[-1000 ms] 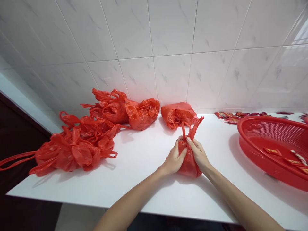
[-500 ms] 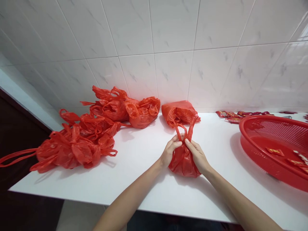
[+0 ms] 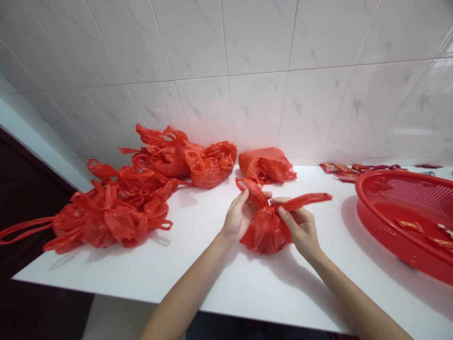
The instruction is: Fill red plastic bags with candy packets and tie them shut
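A red plastic bag (image 3: 266,232) with a rounded, filled body rests on the white table in front of me, gathered at its neck. My left hand (image 3: 238,215) is closed on the left handle, which sticks up above the fingers. My right hand (image 3: 297,222) pinches the other handle near the neck, and its loose end points off to the right. What the bag contains is hidden. Just behind it, against the wall, lies an open bundle of red plastic bags (image 3: 267,163).
Several knotted red bags (image 3: 116,212) are heaped on the left of the white table (image 3: 198,264); more red bags (image 3: 210,165) stand by the tiled wall. On the right sits a red plastic basket (image 3: 382,231) with small packets (image 3: 408,225) inside. Red packets (image 3: 345,172) lie behind it.
Both handles were upright together above the bag; now they are drawn apart, one to each side. My hands have separated slightly at the neck, which is pulled tighter.
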The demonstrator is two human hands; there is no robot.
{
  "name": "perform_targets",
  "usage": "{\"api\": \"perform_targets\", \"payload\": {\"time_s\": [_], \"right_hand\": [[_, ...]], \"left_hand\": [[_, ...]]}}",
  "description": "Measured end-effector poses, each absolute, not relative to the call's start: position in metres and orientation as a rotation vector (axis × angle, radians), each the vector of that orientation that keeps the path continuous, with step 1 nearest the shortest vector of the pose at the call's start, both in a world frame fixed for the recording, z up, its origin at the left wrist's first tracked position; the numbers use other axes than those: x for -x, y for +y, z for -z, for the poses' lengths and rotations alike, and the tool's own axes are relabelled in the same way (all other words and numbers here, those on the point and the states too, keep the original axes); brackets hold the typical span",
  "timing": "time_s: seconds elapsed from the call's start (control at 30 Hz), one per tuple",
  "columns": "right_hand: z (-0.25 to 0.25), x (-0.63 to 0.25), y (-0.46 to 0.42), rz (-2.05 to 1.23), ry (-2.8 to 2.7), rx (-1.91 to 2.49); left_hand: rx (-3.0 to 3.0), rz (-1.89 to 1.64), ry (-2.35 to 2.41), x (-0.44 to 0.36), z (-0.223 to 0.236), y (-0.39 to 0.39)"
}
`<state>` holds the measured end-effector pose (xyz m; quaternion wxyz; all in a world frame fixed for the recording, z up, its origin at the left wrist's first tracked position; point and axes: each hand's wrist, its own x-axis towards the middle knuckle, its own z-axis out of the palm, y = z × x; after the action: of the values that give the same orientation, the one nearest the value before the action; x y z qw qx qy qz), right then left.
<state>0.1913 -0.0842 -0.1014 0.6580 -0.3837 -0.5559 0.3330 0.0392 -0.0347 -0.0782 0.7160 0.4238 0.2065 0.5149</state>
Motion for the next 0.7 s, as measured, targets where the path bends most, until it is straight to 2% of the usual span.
{"api": "perform_targets", "payload": {"time_s": [0.23, 0.7], "right_hand": [[0.105, -0.201, -0.086, -0.802, -1.362, 0.83], [0.097, -0.198, -0.09, -0.992, -1.538, 0.744]], "left_hand": [[-0.67, -1.127, 0.378, -0.029, 0.074, -0.03], [-0.787, -1.147, 0.542, -0.025, 0.076, -0.017]]}}
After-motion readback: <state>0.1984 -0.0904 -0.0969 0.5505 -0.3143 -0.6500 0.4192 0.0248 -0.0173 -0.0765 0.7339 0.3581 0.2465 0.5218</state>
